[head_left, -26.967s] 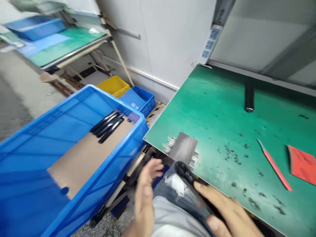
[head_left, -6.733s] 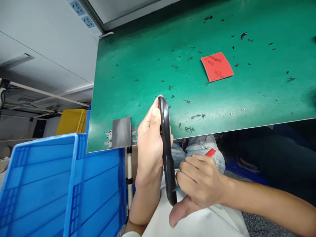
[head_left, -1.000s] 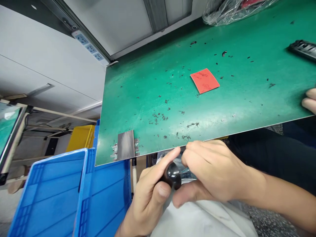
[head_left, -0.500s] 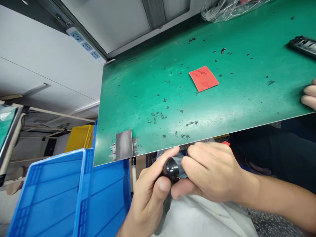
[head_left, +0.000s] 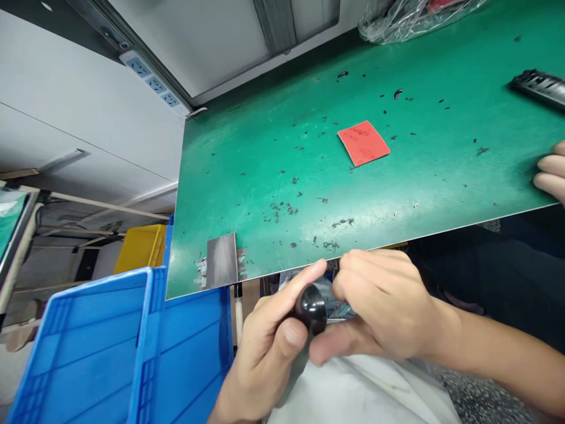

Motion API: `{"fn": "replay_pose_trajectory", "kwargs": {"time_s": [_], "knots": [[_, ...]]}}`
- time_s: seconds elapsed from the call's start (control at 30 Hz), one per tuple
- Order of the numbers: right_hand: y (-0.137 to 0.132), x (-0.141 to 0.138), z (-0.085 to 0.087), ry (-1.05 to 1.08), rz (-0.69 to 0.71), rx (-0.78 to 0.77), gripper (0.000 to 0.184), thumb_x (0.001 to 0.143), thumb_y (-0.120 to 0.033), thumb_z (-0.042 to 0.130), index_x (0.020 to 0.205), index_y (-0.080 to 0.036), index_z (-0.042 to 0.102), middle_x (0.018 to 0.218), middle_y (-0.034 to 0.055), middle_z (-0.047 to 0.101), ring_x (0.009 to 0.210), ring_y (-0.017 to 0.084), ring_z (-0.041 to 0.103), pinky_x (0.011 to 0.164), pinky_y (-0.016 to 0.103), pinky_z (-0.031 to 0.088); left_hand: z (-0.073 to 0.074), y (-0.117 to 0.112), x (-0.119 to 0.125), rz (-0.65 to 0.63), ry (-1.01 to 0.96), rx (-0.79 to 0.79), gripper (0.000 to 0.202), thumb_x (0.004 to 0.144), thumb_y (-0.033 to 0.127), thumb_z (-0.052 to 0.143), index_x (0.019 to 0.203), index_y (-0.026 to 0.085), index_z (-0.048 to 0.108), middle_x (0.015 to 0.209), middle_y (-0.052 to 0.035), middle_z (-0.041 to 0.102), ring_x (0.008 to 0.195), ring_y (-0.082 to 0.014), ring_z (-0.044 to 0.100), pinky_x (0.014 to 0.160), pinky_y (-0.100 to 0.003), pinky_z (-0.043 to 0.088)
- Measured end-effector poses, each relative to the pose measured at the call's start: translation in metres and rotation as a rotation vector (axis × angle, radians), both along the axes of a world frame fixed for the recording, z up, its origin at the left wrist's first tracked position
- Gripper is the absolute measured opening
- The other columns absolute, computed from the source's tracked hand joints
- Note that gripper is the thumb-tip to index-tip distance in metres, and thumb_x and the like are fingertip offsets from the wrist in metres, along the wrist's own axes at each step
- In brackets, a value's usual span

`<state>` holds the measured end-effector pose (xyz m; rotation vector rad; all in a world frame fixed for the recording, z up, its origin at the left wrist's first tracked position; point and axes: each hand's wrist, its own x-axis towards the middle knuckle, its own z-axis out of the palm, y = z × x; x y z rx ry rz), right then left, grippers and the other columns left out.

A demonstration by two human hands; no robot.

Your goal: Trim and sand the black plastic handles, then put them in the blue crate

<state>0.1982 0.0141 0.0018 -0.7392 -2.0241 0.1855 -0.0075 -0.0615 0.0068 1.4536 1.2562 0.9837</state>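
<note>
My left hand [head_left: 269, 347] is closed around a glossy black rounded piece [head_left: 312, 306], its thumb and index finger pressing the sides. Much of the piece is hidden by the fingers. Beside it, my right hand [head_left: 384, 309] has its fingers curled, the thumb stretched under the black piece's right side. A thin greyish-green sliver shows at the right fingertips, too small to name. Both hands are just off the front edge of the green table [head_left: 247, 141], above a pale cloth [head_left: 353, 391] on my lap.
On the table lie a red square of paper [head_left: 364, 143], a grey flat block [head_left: 222, 260], scattered black shavings, a dark long part [head_left: 541, 88] and a clear plastic bag [head_left: 397, 26]. Another person's fingers [head_left: 551, 174] rest at the right. Blue crates [head_left: 83, 353] stand lower left.
My right hand has shifted slightly right and its curled fingers have drawn a little away from the black piece. The left hand keeps its grip, nearly still.
</note>
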Motion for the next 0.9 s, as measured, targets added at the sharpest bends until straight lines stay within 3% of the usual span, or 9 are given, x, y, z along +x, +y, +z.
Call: {"fn": "replay_pose_trajectory", "kwargs": {"time_s": [0.07, 0.17, 0.27, 0.43, 0.57, 0.67, 0.9], "knots": [[0.002, 0.002, 0.002, 0.021, 0.095, -0.144, 0.064, 0.101, -0.075, 0.045, 0.069, -0.02, 0.052, 0.058, -0.0056, 0.048, 0.051, 0.01, 0.041, 0.05, 0.029, 0.032, -0.001, 0.002, -0.004, -0.041, 0.027, 0.064, 0.061, 0.105, 0.059, 0.046, 0.154, 0.027, 0.059, 0.15, -0.007, 0.067, 0.123, -0.0323, 0.069, 0.101, -0.037, 0.055], [0.004, 0.005, 0.005, 0.001, 0.224, -0.287, 0.064, 0.099, -0.078, 0.045, 0.072, -0.021, 0.05, 0.061, -0.0058, 0.054, 0.052, 0.009, 0.046, 0.05, 0.027, 0.035, 0.002, 0.01, -0.009, -0.185, 0.073, 0.137, 0.059, 0.106, 0.059, 0.043, 0.16, 0.036, 0.051, 0.129, -0.0031, 0.077, 0.096, -0.0229, 0.073, 0.082, -0.031, 0.054], [0.004, 0.005, 0.007, 0.006, 0.258, -0.327, 0.063, 0.099, -0.078, 0.043, 0.072, -0.022, 0.047, 0.06, -0.0068, 0.053, 0.05, 0.008, 0.043, 0.048, 0.026, 0.034, 0.008, 0.018, -0.01, -0.284, 0.099, 0.175, 0.06, 0.106, 0.06, 0.043, 0.163, 0.039, 0.045, 0.107, -0.0014, 0.079, 0.081, -0.0192, 0.069, 0.074, -0.03, 0.049], [0.004, 0.005, 0.009, -0.021, 0.286, -0.281, 0.058, 0.103, -0.071, 0.045, 0.072, -0.022, 0.047, 0.059, -0.006, 0.055, 0.051, 0.01, 0.046, 0.049, 0.026, 0.035, 0.015, 0.021, -0.007, -0.295, 0.144, 0.145, 0.058, 0.107, 0.059, 0.039, 0.163, 0.043, 0.041, 0.091, -0.0003, 0.075, 0.07, -0.0184, 0.063, 0.067, -0.032, 0.046], [0.004, 0.006, 0.008, -0.047, 0.265, -0.192, 0.059, 0.104, -0.07, 0.045, 0.07, -0.021, 0.048, 0.058, -0.0054, 0.054, 0.051, 0.01, 0.047, 0.05, 0.027, 0.034, 0.016, 0.018, -0.006, -0.282, 0.143, 0.134, 0.058, 0.107, 0.06, 0.037, 0.163, 0.045, 0.042, 0.093, 0.0, 0.077, 0.072, -0.0192, 0.065, 0.07, -0.032, 0.047], [0.003, 0.006, 0.007, -0.098, 0.212, -0.11, 0.06, 0.105, -0.068, 0.043, 0.069, -0.021, 0.049, 0.058, -0.0049, 0.052, 0.051, 0.011, 0.043, 0.05, 0.028, 0.031, 0.01, 0.014, -0.009, -0.257, 0.148, 0.132, 0.059, 0.106, 0.059, 0.041, 0.161, 0.04, 0.047, 0.1, -0.0023, 0.08, 0.077, -0.0218, 0.069, 0.074, -0.034, 0.05], [-0.003, 0.001, 0.002, -0.069, 0.098, 0.005, 0.063, 0.109, -0.062, 0.038, 0.063, -0.022, 0.049, 0.056, -0.0042, 0.045, 0.051, 0.013, 0.035, 0.05, 0.031, 0.027, -0.011, -0.004, -0.014, -0.028, 0.072, 0.106, 0.063, 0.101, 0.059, 0.055, 0.155, 0.028, 0.058, 0.133, -0.0079, 0.076, 0.115, -0.0346, 0.072, 0.091, -0.038, 0.06]]}}
